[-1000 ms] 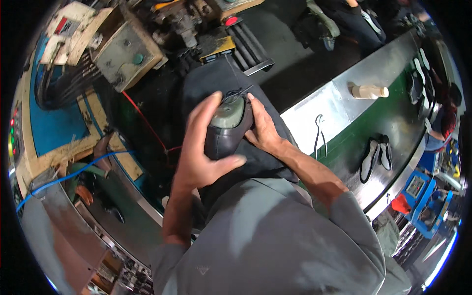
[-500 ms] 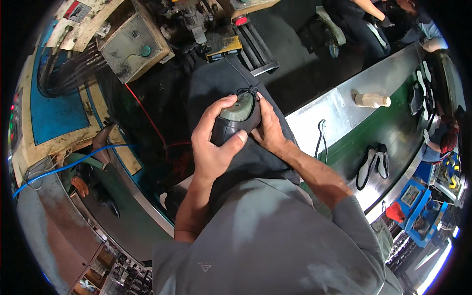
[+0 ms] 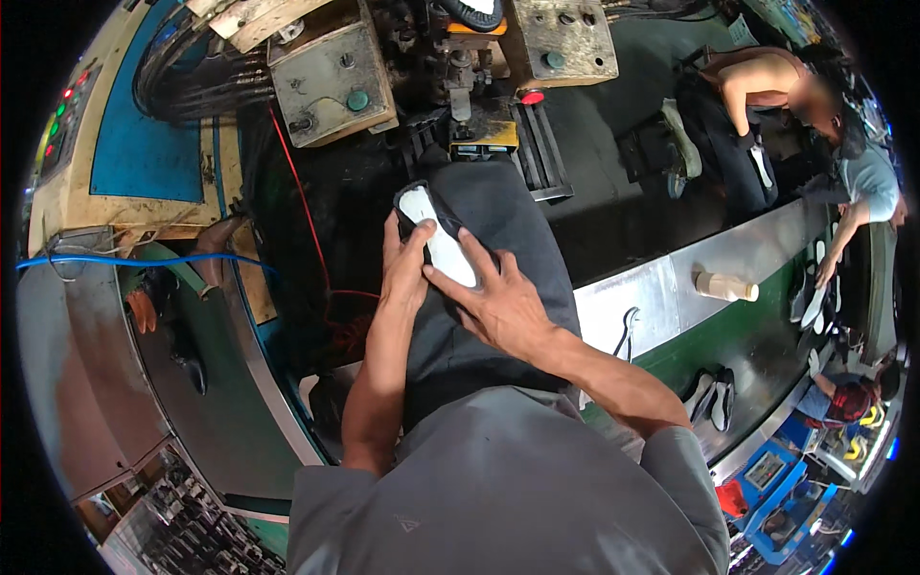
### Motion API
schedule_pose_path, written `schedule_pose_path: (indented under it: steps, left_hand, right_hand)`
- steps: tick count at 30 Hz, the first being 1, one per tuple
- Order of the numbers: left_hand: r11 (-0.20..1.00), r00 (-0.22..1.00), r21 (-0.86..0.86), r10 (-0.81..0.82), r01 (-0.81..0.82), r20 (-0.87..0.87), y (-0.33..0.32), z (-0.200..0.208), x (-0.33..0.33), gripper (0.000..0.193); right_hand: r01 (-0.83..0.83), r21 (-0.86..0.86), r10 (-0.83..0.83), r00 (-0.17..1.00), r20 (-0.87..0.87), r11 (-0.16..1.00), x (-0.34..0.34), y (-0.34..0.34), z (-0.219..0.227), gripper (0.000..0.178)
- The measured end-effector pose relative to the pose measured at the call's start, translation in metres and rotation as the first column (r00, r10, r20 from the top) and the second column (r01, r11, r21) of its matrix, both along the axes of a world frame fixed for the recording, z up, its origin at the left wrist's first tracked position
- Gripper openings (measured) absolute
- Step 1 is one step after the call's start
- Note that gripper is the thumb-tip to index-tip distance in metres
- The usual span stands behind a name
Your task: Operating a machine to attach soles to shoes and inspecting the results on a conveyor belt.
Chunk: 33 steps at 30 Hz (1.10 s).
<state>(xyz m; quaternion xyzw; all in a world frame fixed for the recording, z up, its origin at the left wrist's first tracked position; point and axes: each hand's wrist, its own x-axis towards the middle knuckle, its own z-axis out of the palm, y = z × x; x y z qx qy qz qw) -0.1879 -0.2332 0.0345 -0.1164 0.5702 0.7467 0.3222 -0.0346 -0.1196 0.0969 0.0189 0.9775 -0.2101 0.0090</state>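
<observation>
Machine: a large worn press [image 3: 335,77], cream and blue with grey control boxes and a green button, is seen ahead of the person's knees.
Counter: a long metal counter [image 3: 661,287] with a green belt runs along the right; shoe parts and a pale bottle [image 3: 725,286] are laid on it.
Other people: two co-workers are seen at the upper right, well apart from the person's own hands.
Lap: dark trousers [image 3: 489,287] are seen under both hands; the shoe is held just above them.
Shoe: a dark shoe [image 3: 436,244] is held sole-up, its white sole facing the camera. It is judged light, the sole fairly stiff, the upper soft and yielding. It is best taken by the sides, where the sole gives a firm edge.
Right hand: the right hand [image 3: 498,307] is spread flat across the lower sole, fingers pressed on it; the grip is wide and holding the shoe.
Left hand: the left hand [image 3: 404,273] is curled round the shoe's left side, thumb on the sole; the grip is narrow and closed on the shoe.
</observation>
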Motion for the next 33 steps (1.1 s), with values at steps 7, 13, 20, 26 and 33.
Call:
schedule_pose_path:
  steps: [7,13,20,26,33]
  left_hand:
    - [0.774,0.680,-0.630,-0.496,0.064,-0.541,-0.023,-0.038,-0.072,0.060]
    - [0.724,0.405,-0.679,-0.662,0.124,-0.631,-0.011,-0.023,-0.112,0.022]
    - [0.692,0.486,-0.712,-0.665,0.115,-0.568,-0.013,-0.040,-0.114,0.020]
    - [0.715,0.550,-0.682,-0.634,0.150,-0.543,-0.013,-0.046,-0.121,0.022]
    - [0.720,0.493,-0.502,-0.694,0.479,-0.525,0.031,-0.035,-0.170,0.040]
  right_hand:
    - [-0.099,-0.015,0.099,0.995,-0.020,0.995,-0.009,0.013,-0.014,0.082]
    - [-0.082,-0.021,0.083,0.996,0.017,0.996,-0.015,0.021,-0.009,0.082]
    - [-0.086,-0.053,0.087,0.996,0.029,0.995,-0.020,0.027,-0.016,0.073]
    - [-0.140,-0.067,0.139,0.990,-0.013,0.988,-0.024,0.043,-0.014,0.070]
    - [0.070,-0.204,-0.073,0.997,-0.007,0.977,-0.006,0.077,0.016,0.074]
